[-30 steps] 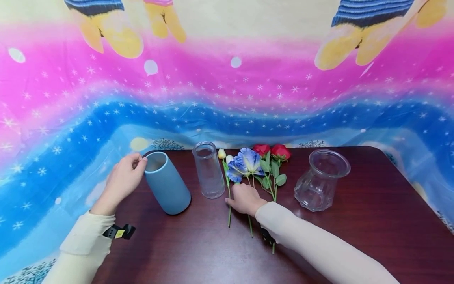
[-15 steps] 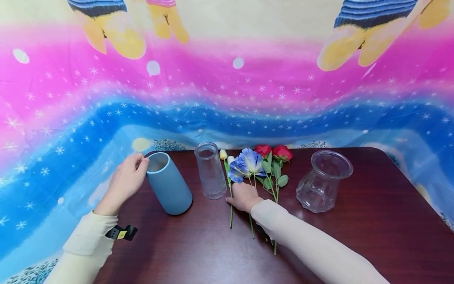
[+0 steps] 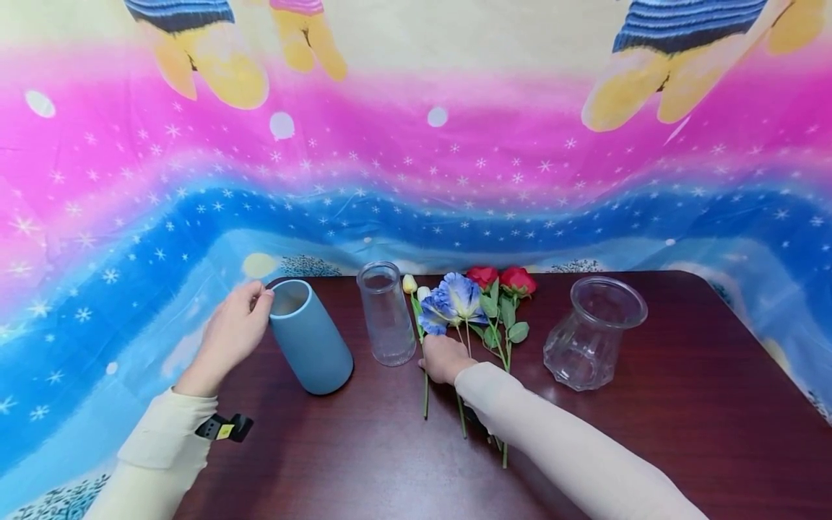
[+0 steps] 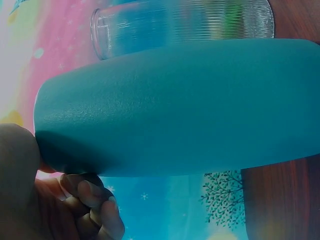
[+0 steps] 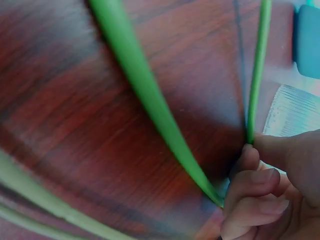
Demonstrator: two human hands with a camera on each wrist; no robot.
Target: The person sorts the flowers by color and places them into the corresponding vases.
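My left hand (image 3: 235,325) pinches the rim of a matte blue vase (image 3: 310,339), which stands upright on the table. In the left wrist view the thumb lies at the rim of the blue vase (image 4: 170,110), with the other fingers curled outside it. My right hand (image 3: 447,358) is among the flowers. Its thumb and index finger pinch a thin green tulip stem (image 5: 258,75). Just beyond the hand lie a yellow tulip (image 3: 409,284) and a white tulip (image 3: 424,293). A blue flower (image 3: 458,297) lies close over the knuckles, its stem running under the hand.
A ribbed clear glass vase (image 3: 390,325) stands between the blue vase and the flowers. Two red roses (image 3: 517,282) with leafy stems lie right of the blue flower. At the right is a wide-mouthed glass vase (image 3: 581,350). A printed cloth (image 3: 416,180) hangs behind the dark wooden table (image 3: 364,462).
My right thumb has drawn in against the tulip stem, and the stem's lower end has shifted slightly right. The left hand stays at the blue vase's rim. The head view has shifted a little.
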